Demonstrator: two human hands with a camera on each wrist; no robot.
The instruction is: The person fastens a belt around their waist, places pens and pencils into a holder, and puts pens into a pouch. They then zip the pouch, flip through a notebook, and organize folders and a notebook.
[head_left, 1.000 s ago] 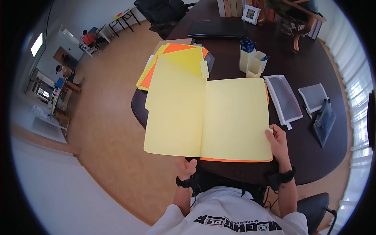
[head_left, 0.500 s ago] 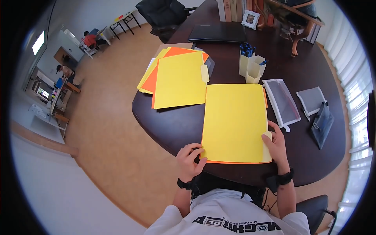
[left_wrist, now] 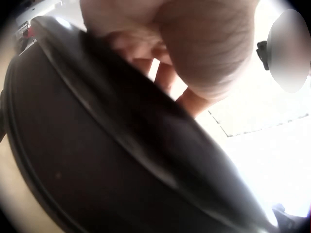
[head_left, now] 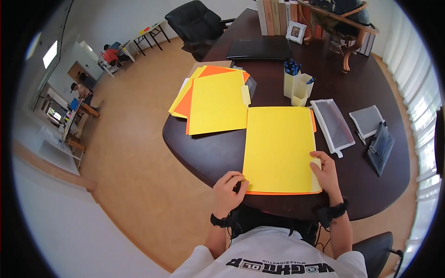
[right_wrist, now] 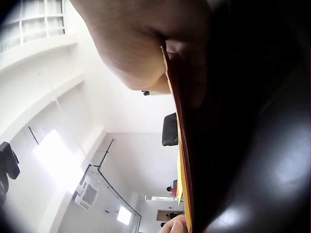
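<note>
A yellow file folder [head_left: 278, 148] lies in front of me, its cover folded over. An orange folder [head_left: 313, 123] shows under it along the right and bottom edges. My right hand [head_left: 327, 176] grips the right edge, thumb on top by a cream strip; in the right wrist view the folder edge [right_wrist: 183, 145] runs between thumb and fingers. At the lower left corner my left hand [head_left: 228, 193] pinches the edge with bent fingers. The left wrist view shows that hand [left_wrist: 204, 48] over the dark table edge, its fingertips hidden.
Yellow and orange folders [head_left: 218, 102] are piled at the left back of the desk [head_left: 204, 153]. Hexagonal pen holders [head_left: 301, 90], a mesh pouch [head_left: 333, 125], smaller pouches [head_left: 367, 121], a black laptop [head_left: 258, 48], a photo frame [head_left: 295, 32] and books [head_left: 274, 18] stand or lie farther off.
The folder was spread open with its cream inside showing; its left cover has swung over to the right, so yellow faces up. My left hand has come up from below to the lower left corner.
</note>
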